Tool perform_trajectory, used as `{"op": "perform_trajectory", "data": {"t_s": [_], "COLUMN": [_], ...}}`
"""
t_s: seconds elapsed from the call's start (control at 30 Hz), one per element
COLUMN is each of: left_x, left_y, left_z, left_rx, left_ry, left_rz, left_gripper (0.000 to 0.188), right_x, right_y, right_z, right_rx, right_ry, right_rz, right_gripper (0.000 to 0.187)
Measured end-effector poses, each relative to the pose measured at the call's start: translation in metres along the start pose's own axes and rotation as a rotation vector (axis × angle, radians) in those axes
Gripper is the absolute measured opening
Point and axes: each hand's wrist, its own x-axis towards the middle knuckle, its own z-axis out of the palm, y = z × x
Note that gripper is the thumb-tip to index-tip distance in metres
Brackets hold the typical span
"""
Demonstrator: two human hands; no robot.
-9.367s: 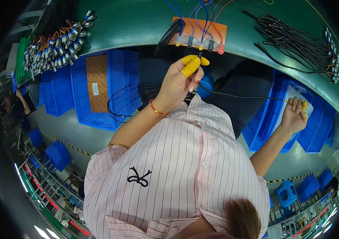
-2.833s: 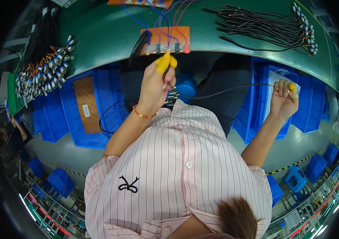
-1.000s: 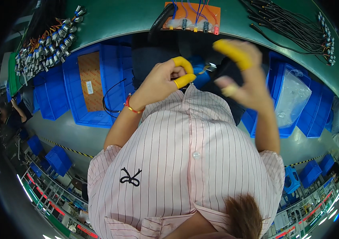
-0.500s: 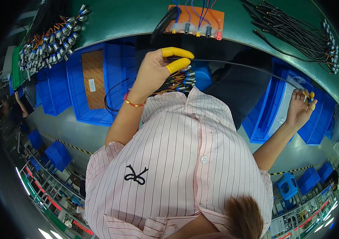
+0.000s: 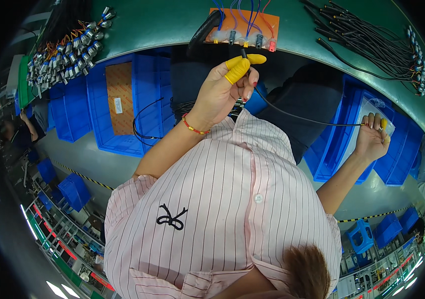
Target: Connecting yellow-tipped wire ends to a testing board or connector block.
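Note:
My left hand (image 5: 220,92), with yellow finger cots on the thumb and index finger, pinches a thin black cable (image 5: 302,118) near one end. That end points up toward the lower edge of an orange board (image 5: 268,22), which carries a row of small connectors with blue, purple and red wires. Whether the cable touches a connector I cannot tell. Out to the right, my right hand (image 5: 372,140) has its fingers curled around the cable's other end, which is hidden inside them. Between the hands the cable hangs in a loose curve.
The green table (image 5: 142,22) holds a heap of silver-capped wired parts (image 5: 73,52) at left and a bundle of black cables (image 5: 357,37) at right. Blue bins (image 5: 110,144) stand below its edge. A thick black tube (image 5: 205,32) lies beside the board.
My left hand has moved right and up toward the board, turning the cable end upward. My right hand has come slightly down and closed more. The cable has gone from nearly taut to slack.

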Motion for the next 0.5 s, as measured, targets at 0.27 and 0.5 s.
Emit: {"op": "perform_trajectory", "data": {"t_s": [0.27,0.5], "left_x": [0.0,0.001], "left_y": [0.001,0.006], "left_z": [-0.001,0.0], "left_rx": [0.082,0.105], "left_ry": [0.109,0.115], "left_rz": [0.013,0.022], "left_gripper": [0.029,0.028], "right_x": [0.006,0.007], "right_y": [0.028,0.034], "right_z": [0.023,0.031], "right_rx": [-0.091,-0.162], "right_ry": [-0.059,-0.122], "right_rz": [-0.037,-0.066], "right_gripper": [0.025,0.026]}}
